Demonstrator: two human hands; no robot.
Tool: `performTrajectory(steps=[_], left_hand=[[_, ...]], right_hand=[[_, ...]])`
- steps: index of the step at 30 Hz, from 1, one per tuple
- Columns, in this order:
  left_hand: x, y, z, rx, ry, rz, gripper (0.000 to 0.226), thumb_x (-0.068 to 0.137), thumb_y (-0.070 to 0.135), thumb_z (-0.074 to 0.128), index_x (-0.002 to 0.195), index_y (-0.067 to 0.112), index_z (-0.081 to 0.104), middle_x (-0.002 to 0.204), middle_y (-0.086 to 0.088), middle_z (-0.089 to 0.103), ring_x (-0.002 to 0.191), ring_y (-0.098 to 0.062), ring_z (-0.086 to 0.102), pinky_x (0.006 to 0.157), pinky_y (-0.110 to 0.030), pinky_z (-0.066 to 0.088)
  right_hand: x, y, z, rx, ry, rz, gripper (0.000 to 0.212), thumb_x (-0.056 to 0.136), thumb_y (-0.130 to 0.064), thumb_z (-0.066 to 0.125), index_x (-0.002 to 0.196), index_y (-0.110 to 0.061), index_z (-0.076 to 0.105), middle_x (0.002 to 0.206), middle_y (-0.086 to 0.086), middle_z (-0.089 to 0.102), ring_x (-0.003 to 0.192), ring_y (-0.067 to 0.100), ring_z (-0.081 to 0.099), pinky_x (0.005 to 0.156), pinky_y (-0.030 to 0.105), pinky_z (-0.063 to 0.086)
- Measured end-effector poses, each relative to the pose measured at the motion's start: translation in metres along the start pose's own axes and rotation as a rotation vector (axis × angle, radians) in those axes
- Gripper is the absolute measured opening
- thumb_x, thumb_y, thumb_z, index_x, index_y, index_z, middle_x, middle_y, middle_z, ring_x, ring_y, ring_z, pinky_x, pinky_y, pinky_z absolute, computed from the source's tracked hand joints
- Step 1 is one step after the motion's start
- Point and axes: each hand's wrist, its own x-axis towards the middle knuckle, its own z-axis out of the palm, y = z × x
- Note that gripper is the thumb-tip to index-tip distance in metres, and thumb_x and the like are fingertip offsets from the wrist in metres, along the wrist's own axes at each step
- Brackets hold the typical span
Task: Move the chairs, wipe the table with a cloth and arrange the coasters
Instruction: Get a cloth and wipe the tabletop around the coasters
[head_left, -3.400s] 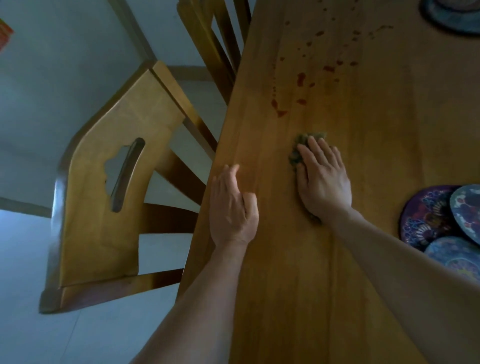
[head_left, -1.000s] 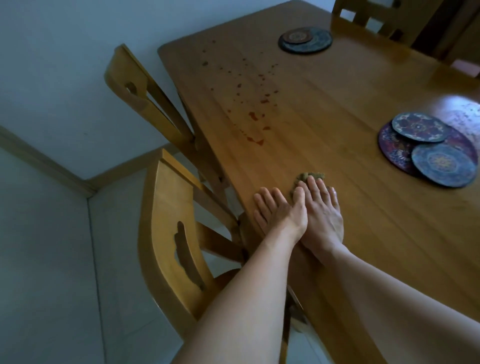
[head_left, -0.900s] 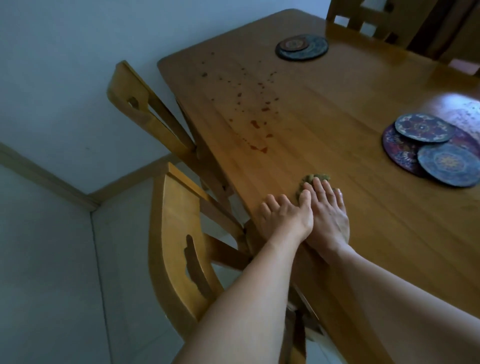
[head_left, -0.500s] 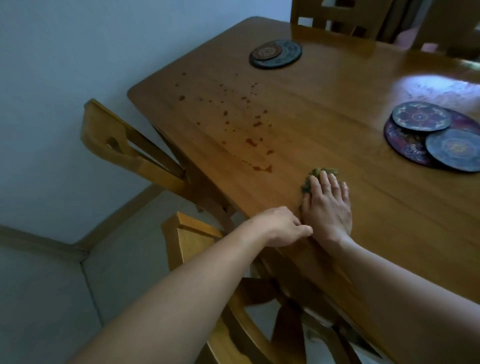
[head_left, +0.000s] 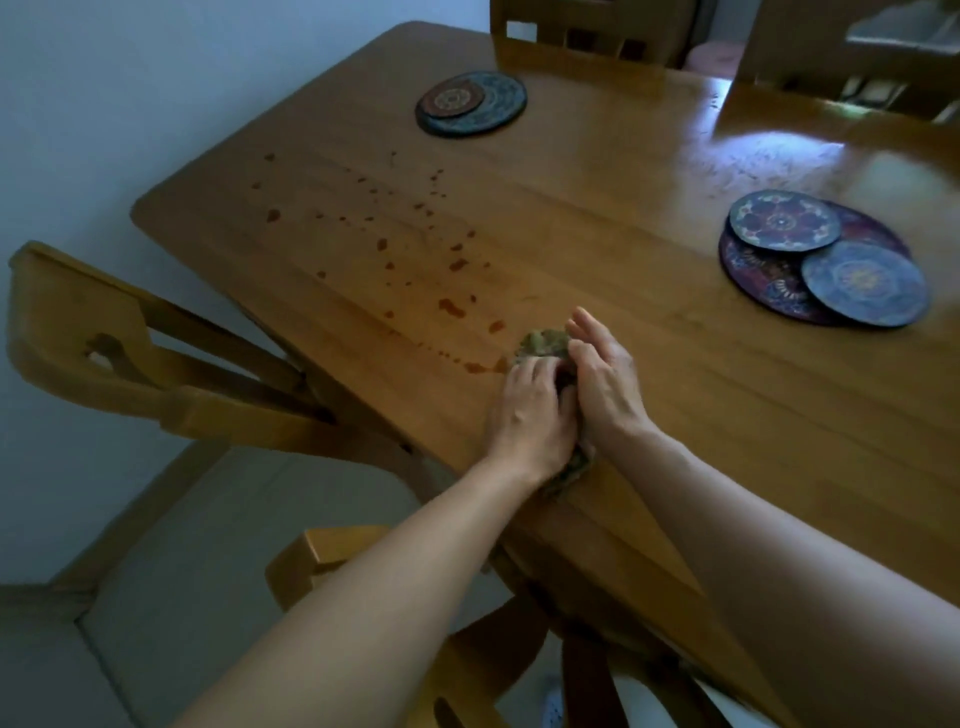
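Both forearms stretched forward over the near edge of the wooden table (head_left: 597, 218), wrists close together. Left hand (head_left: 530, 410) palm down, knuckles raised, fingers curled and closed on the crumpled greenish cloth (head_left: 543, 345). Right hand (head_left: 602, 374) just beside it, touching it, tilted onto its outer edge with fingers held straight and together, pressed against the cloth's right side; not clear whether those fingers pinch the cloth or only push it. Cloth bunched on the tabletop between and under the two hands, a corner peeking out below the wrists at the table edge. Reddish-brown spots (head_left: 395, 244) scattered across the wood just beyond and left of the cloth. Stack of round patterned coasters (head_left: 826, 260) well apart to the right; another stack (head_left: 470, 104) near the far corner. Chair (head_left: 130, 358) tucked in at the left side, another chair (head_left: 322, 556) under the forearms.
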Motion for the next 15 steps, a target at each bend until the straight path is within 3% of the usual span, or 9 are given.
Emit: performTrajectory(steps=[2,4,8,11,15], left_hand=[[0.002,-0.002,0.024,0.206,-0.078,0.069,0.056,0.103,0.04,0.033,0.152,0.016,0.02,0.161,-0.006,0.013,0.15,-0.023,0.006,0.123,-0.041,0.007],[0.004,-0.008,0.033,0.333,-0.047,0.109,0.064,0.102,0.046,0.026,0.156,0.015,0.009,0.164,-0.007,-0.001,0.15,-0.021,-0.009,0.122,-0.039,-0.007],[0.021,-0.047,0.012,0.386,-0.02,0.124,0.072,0.094,0.052,0.004,0.156,0.016,0.005,0.165,-0.003,-0.005,0.15,-0.017,-0.012,0.12,-0.033,-0.008],[0.041,-0.088,-0.021,0.404,0.024,-0.02,0.064,0.102,0.048,0.014,0.157,0.019,-0.001,0.164,-0.002,-0.01,0.15,-0.016,-0.013,0.122,-0.035,-0.004],[0.084,-0.106,-0.041,0.417,0.037,-0.049,0.058,0.103,0.041,0.02,0.156,0.029,-0.002,0.164,0.001,-0.012,0.149,-0.015,-0.015,0.122,-0.036,-0.005]], right_hand=[[0.009,0.004,-0.016,-0.22,0.226,-0.075,0.042,0.099,-0.015,0.042,0.14,-0.016,0.049,0.14,0.004,0.053,0.13,0.016,0.047,0.111,0.033,0.036],[0.012,0.012,-0.033,-0.483,0.378,-0.115,0.041,0.099,-0.015,0.042,0.139,-0.014,0.05,0.14,0.008,0.052,0.132,0.021,0.044,0.112,0.033,0.033],[0.014,0.034,-0.04,-0.867,0.323,-0.188,0.045,0.098,-0.016,0.044,0.143,-0.012,0.044,0.151,0.007,0.041,0.144,0.02,0.027,0.121,0.035,0.015],[0.017,0.037,-0.035,-1.027,0.309,-0.181,0.048,0.099,-0.02,0.042,0.146,-0.014,0.039,0.157,0.006,0.031,0.148,0.02,0.018,0.122,0.034,0.005],[0.019,0.038,-0.028,-1.123,0.316,-0.169,0.049,0.1,-0.021,0.036,0.149,-0.014,0.034,0.159,0.006,0.025,0.149,0.02,0.013,0.122,0.035,0.003]])
